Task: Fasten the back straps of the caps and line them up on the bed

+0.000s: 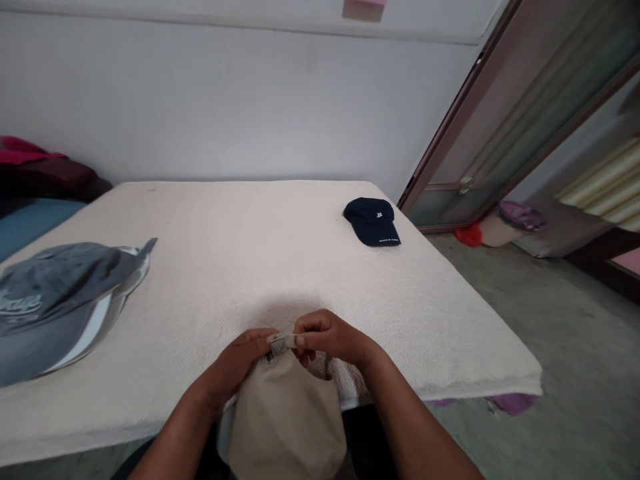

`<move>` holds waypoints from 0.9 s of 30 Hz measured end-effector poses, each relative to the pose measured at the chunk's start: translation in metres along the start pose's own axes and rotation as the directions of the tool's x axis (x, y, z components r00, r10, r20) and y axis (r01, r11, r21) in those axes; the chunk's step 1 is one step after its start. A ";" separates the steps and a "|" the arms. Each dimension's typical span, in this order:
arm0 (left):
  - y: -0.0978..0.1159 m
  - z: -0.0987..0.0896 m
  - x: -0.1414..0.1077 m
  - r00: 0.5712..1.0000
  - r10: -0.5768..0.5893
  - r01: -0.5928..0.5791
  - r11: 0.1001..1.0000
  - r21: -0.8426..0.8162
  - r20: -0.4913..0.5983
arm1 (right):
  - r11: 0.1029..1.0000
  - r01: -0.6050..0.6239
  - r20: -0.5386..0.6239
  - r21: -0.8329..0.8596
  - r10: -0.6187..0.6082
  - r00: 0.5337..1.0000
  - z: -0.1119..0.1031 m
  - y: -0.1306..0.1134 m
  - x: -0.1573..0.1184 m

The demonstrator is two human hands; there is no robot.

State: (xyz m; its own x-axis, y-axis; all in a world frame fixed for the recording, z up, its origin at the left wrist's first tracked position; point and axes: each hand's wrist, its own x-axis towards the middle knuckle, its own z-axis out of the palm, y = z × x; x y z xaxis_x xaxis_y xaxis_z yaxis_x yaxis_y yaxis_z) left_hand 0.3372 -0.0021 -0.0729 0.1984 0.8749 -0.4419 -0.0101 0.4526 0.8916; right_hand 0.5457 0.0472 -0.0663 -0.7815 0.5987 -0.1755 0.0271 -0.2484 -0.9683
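Note:
A beige baseball cap [287,420] is held at the near edge of the bed, its back strap toward the far side. My left hand [245,353] is closed on the strap beside a small metal buckle [277,345]. On the buckle's other side, my right hand [327,337] pinches the end of the strap between thumb and fingers. The cap's crown hangs toward me over the bed's edge, and its brim is mostly hidden.
Grey caps [65,293], seemingly stacked, lie at the left. A navy cap [373,220] rests at the far right of the white-covered bed [240,233]. Dark and pink cloth [45,167] is piled at the far left. A wall stands behind; a door [465,133] is at right.

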 end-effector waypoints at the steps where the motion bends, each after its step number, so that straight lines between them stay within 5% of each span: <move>1: 0.000 0.000 0.000 1.000 0.005 -0.005 1.000 0.002 -0.004 | 1.000 -0.003 -0.005 0.001 0.003 1.000 0.000 0.000 0.000; 7: -0.001 0.000 0.002 0.999 0.030 -0.030 0.999 -0.025 -0.016 | 1.000 -0.002 -0.031 -0.009 0.001 1.000 0.001 0.002 0.001; 14: 0.000 0.002 0.002 0.995 -0.011 0.021 0.995 -0.098 0.103 | 1.000 0.020 -0.068 0.002 -0.019 0.998 0.003 0.001 0.002; 27: 0.000 0.005 0.000 0.996 -0.064 0.070 0.994 -0.079 0.066 | 0.997 -0.016 -0.077 -0.078 0.010 0.997 0.003 0.001 0.002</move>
State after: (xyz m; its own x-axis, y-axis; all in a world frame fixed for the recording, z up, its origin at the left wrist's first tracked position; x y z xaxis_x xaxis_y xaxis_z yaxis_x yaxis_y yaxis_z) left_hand 0.3423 -0.0026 -0.0726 0.2626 0.8307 -0.4909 -0.0739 0.5246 0.8481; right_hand 0.5418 0.0459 -0.0669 -0.7306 0.6535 -0.1980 0.0877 -0.1978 -0.9763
